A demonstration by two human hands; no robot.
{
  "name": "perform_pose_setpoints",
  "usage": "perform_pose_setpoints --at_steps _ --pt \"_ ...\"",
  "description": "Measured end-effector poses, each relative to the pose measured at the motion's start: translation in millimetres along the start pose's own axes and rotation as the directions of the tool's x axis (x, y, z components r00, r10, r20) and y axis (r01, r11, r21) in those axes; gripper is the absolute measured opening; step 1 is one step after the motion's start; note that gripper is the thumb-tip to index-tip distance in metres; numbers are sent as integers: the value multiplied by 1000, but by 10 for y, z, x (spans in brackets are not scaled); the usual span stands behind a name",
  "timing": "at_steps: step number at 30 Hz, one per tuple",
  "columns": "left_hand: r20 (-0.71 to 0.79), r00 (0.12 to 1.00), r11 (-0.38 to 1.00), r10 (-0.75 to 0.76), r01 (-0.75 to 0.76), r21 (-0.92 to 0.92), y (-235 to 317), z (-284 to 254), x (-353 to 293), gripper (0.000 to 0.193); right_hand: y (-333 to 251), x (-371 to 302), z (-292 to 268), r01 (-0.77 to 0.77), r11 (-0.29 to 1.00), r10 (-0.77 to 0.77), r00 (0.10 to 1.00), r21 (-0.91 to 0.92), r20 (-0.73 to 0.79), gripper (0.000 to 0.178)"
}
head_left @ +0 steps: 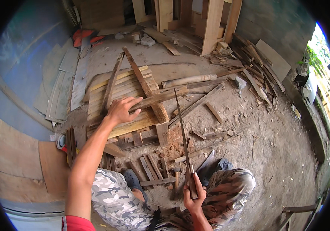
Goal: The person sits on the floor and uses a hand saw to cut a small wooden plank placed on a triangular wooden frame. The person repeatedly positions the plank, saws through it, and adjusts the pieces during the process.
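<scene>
Watching remotely, I had the left hand (122,111) gripping a plank (162,99) across the slatted frame (134,123), right hand (195,197) clenched round the saw (185,144); short wood pieces (158,181) lay near, seemingly done, but cutting this plank looked unfinished.

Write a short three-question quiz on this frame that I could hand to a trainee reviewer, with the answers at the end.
1. What does the person's right hand hold?
2. True or false: the left hand lies flat on the person's own knee.
3. Which pattern do the trousers show?
A) thin stripes
B) camouflage
C) polka dots

Key:
1. A handsaw, its blade pointing away from the person.
2. False: it rests on a wooden strip that lies across the slatted wooden frame.
3. B
</scene>
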State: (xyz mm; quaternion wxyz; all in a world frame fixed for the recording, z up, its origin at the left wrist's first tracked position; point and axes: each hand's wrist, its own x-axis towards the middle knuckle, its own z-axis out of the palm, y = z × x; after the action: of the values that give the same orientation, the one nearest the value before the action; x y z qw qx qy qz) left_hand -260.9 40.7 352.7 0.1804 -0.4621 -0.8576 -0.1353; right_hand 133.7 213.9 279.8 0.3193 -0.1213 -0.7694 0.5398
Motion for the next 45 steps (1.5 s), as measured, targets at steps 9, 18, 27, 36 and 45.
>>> perform_pose_setpoints --at_steps 9,18,27,36,45 --pt "-171 985 995 -16 -1 -97 -68 137 -121 29 -51 -8 51 39 999 -40 998 21 56 59" --pt "288 859 879 -422 466 -101 -297 219 1 47 -472 154 121 -3 1000 5 974 -11 227 60" --pt "498 722 807 -480 586 -71 -141 73 171 54 -778 268 211 -52 998 58 960 -29 274 62" --pt "424 776 846 -468 532 -41 -88 107 145 52 -1188 360 159 -122 991 130 919 -46 373 66" --pt "383 831 901 -403 433 10 -348 385 53 56 -1197 593 394 -210 977 178 911 47 373 62"
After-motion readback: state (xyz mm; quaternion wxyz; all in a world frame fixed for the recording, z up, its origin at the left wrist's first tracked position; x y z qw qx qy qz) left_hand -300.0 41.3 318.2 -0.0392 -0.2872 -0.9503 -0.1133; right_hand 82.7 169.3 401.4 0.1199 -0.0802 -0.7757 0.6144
